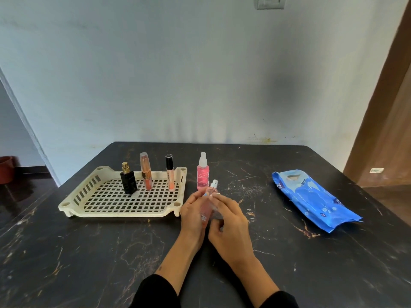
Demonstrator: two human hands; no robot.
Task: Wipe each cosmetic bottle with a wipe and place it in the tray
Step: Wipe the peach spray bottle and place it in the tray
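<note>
1. the left hand (pixel 193 213) and right hand (pixel 229 218) meet over the dark tabletop (pixel 266 252), just right of the cream tray (pixel 66 206).
2. between them is a slim pale-pink spray bottle (pixel 209 196), tilted with its white nozzle pointing away from the person. the left fingers are clamped around its body; the right fingertips (pixel 214 195) press near its upper part.
3. i cannot tell whether a wipe is in the right hand; something pale and blurred shows beside the palm, no more.
4. the bottle looks light, stiff and smooth, probably clear plastic, so likely slippery when damp. the body is the safest place to grip; the nozzle cap is narrow and could pop off or spray if squeezed.
5. a brighter pink spray bottle (pixel 203 174) stands upright on the tabletop just beyond the hands, outside the tray, apparently not yet done.
6. in the tray stand a black perfume bottle (pixel 128 182), an orange tube (pixel 146 172) and a black-capped gloss tube (pixel 170 174), all upright along the far side.
7. the blue wipe pack (pixel 315 201) lies well to the right.
</note>
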